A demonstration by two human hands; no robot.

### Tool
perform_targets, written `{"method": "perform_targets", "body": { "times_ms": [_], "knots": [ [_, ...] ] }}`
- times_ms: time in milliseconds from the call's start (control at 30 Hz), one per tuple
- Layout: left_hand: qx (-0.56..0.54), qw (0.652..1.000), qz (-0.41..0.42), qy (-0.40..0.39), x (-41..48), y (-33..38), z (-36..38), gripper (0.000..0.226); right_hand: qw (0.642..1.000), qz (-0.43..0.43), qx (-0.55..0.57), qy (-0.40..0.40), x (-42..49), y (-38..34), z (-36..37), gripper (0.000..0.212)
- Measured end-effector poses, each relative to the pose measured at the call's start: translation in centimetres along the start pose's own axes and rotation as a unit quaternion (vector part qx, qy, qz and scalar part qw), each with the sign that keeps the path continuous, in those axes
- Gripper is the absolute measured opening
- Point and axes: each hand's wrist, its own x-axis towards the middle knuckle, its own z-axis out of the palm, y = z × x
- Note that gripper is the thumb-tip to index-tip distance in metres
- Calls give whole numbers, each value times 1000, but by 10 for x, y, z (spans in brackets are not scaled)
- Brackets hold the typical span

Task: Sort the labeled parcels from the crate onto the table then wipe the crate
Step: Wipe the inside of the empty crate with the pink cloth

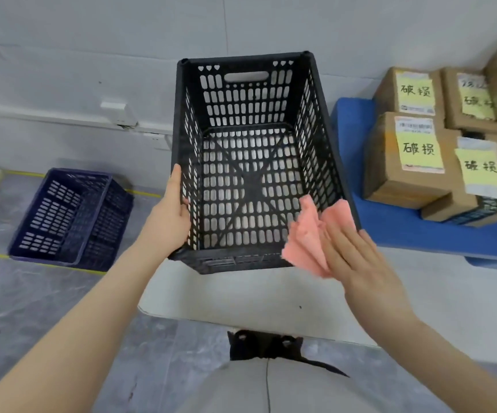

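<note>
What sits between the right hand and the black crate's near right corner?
A pink cloth: in the head view, the right hand lies on it with flat fingers, at the black crate corner.

Black slotted crate point(250, 174) empty, upright on table point(241, 296); brown yellow-labeled parcels point(411, 156) clustered right; pink cloth point(307, 242) at near-right rim.

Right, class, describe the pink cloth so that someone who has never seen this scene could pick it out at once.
Find the black crate on the white table in mid view. At its near right corner, against the straight fingers of the right hand, hangs the pink cloth. It alone is soft, crumpled and pink; the parcels beside the crate are brown boxes.
</note>
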Motion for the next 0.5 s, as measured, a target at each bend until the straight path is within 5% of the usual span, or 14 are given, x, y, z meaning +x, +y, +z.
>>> {"method": "perform_targets", "body": {
  "times_ms": [167,333,500],
  "knots": [
    [9,1000,6,28,-3,4,5,76,995,68,31,59,23,-57,15,54],
    [35,999,-3,32,0,3,6,78,994,-21,81,65,65,-170,34,51],
    [20,999,12,30,-1,-1,6,78,993,-93,72,22,60,-112,33,56]
  ]
}}
